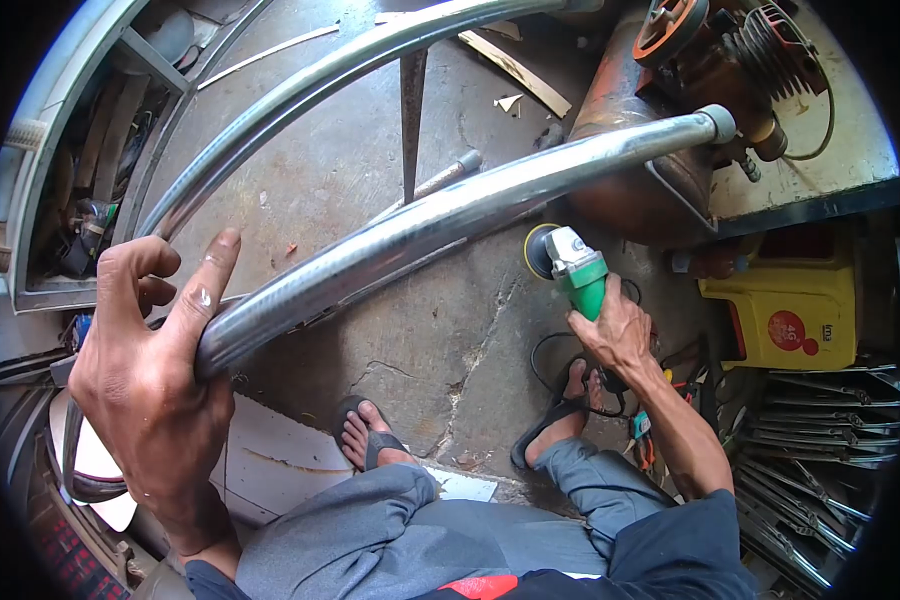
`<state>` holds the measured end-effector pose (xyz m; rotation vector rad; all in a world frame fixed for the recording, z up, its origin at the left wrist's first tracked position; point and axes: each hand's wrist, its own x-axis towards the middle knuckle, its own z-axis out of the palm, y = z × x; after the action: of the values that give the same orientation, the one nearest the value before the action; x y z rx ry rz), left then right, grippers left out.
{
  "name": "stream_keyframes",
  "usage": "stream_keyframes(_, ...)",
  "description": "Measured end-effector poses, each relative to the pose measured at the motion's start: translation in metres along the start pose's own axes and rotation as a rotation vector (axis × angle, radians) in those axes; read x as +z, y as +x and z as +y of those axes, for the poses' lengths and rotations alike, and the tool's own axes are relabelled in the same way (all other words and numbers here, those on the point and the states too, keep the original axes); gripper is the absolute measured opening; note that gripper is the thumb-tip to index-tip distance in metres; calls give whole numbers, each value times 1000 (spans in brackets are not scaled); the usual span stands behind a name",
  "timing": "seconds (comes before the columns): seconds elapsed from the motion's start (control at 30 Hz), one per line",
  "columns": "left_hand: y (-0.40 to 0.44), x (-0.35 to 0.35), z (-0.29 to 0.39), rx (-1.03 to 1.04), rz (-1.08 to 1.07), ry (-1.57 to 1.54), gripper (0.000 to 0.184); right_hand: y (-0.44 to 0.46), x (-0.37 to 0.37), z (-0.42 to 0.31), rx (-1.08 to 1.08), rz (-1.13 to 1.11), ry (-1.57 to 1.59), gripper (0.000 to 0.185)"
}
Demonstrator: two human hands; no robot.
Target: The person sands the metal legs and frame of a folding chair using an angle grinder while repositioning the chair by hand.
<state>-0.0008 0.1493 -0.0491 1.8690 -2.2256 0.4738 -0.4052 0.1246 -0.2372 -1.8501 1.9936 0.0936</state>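
My left hand (150, 370) is large at the left, against the near end of a shiny curved metal tube (450, 215). Its fingers are hooked and its thumb stands apart, with nothing visible between them; the tube's near end is hidden by the hand. A second curved metal tube (300, 100) runs beyond the first, with a thin upright bar (412, 125) by them. On the right, my right hand (618, 328) is wrapped round the green body of an angle grinder (580, 275). The grinder's yellow-rimmed disc (541, 251) faces left, below the first tube and apart from it in view.
A rusty air compressor (640, 190) stands at the upper right, with a yellow jug (790, 300) below it. Stacked metal parts (820, 430) fill the lower right. A dark cord (538, 350) loops near my right foot. Wood strips (520, 75) lie on the concrete floor (470, 330).
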Motion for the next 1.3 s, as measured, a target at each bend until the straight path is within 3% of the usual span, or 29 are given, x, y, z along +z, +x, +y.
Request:
stream_keyframes(0.4,0,3,-1,19,-38,6,61,69,33,-36,-157,-15,-132,66)
stream_keyframes(0.73,-2,-3,5,-3,-37,-56,55,87,16,-55,-42,-18,-176,64)
stream_keyframes(0.8,-5,-6,9,-10,-53,-46,50,88,14,-61,-120,-103,-206,64)
stream_keyframes(0.93,-15,-10,15,-12,-59,-65,51,114,45,-46,-354,69,27,54)
stream_keyframes(1.03,-25,-12,16,41,-52,-65,49,109,17,-63,-202,8,-152,49)
stream_keyframes(1.2,-41,-20,19,141,-102,-52,42,109,8,-71,-235,-25,-298,51)
stream_keyframes(1.23,-44,-24,21,96,-152,-84,54,110,6,-72,-212,-27,-291,52)
stream_keyframes(1.3,-50,-24,21,139,-131,-84,53,114,3,-71,-208,-8,-302,55)
